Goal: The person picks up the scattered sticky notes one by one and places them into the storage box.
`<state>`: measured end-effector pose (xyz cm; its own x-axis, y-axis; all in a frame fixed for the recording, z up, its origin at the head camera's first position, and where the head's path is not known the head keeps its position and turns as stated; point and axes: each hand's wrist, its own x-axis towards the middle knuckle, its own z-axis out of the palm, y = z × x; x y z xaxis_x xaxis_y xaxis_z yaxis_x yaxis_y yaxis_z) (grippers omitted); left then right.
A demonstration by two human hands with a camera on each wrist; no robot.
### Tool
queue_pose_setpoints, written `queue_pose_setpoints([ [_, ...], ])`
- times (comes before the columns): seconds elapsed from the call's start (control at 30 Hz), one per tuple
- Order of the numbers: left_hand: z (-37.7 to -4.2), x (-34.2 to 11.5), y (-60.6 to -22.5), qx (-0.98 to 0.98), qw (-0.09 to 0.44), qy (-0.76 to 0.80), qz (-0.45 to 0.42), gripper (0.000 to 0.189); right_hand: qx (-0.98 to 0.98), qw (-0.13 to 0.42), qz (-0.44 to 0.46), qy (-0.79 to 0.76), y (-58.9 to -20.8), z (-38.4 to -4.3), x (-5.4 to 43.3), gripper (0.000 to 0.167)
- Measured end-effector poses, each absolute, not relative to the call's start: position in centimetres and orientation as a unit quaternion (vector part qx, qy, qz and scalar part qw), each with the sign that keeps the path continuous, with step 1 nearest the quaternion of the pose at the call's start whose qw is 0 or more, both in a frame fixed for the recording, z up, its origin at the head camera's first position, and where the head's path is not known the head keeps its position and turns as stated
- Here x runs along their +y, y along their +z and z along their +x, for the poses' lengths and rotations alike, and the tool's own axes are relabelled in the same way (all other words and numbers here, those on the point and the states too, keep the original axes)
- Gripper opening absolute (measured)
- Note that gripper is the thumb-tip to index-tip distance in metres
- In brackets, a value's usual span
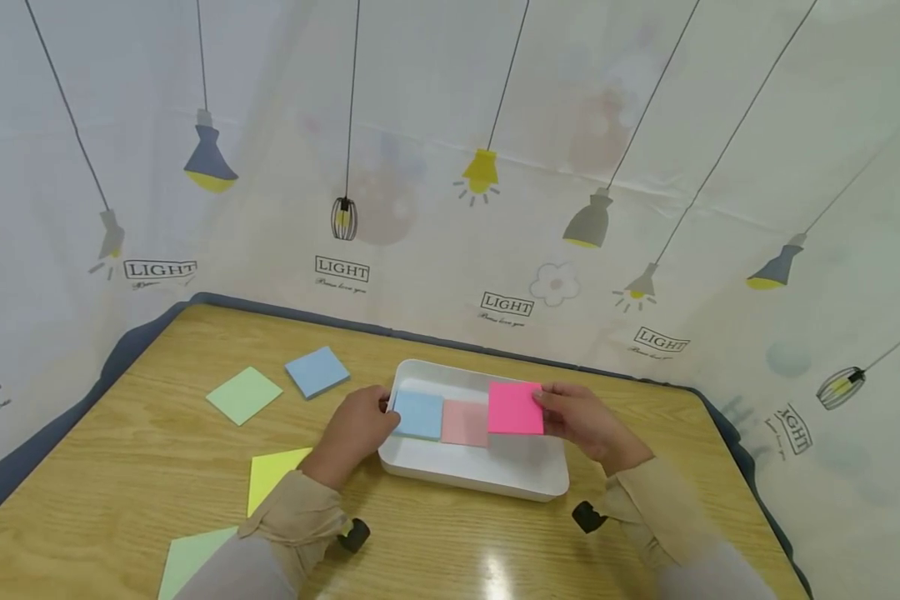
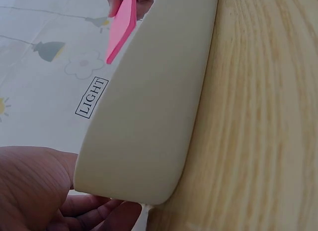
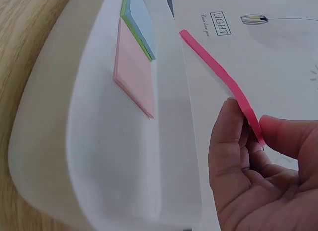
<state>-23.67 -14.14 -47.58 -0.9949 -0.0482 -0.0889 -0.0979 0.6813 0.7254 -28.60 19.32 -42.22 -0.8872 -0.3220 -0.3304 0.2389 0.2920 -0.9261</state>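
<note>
My right hand (image 1: 581,417) pinches a hot pink sticky note pad (image 1: 515,408) by its right edge, thumb on one face and fingers behind. In the right wrist view the pad (image 3: 223,77) is seen edge-on, raised above the white tray (image 1: 472,469). At the tray's left end my left hand (image 1: 356,429) grips the rim, thumb on top and fingers curled at the outer wall, as the left wrist view shows. Inside the tray lie a blue pad (image 1: 418,415), with a green layer (image 3: 136,35) under it, and a pale pink pad (image 1: 463,423) beside it.
Left of the tray on the wooden table (image 1: 450,542) lie a blue pad (image 1: 317,372) and a light green pad (image 1: 244,395). A yellow pad (image 1: 273,475) and another green pad (image 1: 191,558) are partly covered by my left arm. A printed curtain (image 1: 435,167) hangs behind.
</note>
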Motion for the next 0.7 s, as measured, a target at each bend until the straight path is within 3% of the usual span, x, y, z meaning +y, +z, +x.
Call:
queue_pose_setpoints([
  [0.37,-23.8,-14.1,-47.5,0.914,0.028,0.402,-0.042,0.038,0.766,0.247,-0.026,-0.593,-44.1,-29.9,15.9,0.034],
  [0.7,-23.8,-14.2,-47.7,0.914,0.037,0.401,-0.046,0.037,0.767,0.258,0.022,-0.587,-45.7,-30.6,13.6,0.021],
])
